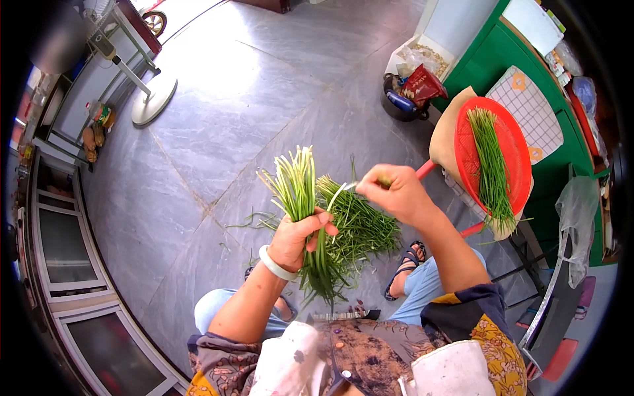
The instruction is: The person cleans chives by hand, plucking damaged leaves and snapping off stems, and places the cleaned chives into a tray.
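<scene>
A bunch of garlic chives (297, 188) stands upright in my left hand (300, 237), closed round it, pale stem ends up and green leaves hanging below. My right hand (396, 191) is closed in a pinch to its right. A single pale chive stalk (338, 196) leans from the bunch to those fingertips, where a small whitish bit is blurred. Under both hands, a loose heap of green chives (366, 228) lies on the floor. To the right, a red plastic basket (520, 135) holds another bunch of chives (489, 158), laid side by side.
The basket rests on a stool with a red frame (428, 169). Behind it stand a green cabinet (462, 86) and a black pot (404, 109) with packets. A fan base (155, 99) is at the far left, near glass-fronted cabinets (66, 244). Scraps lie on grey tiles.
</scene>
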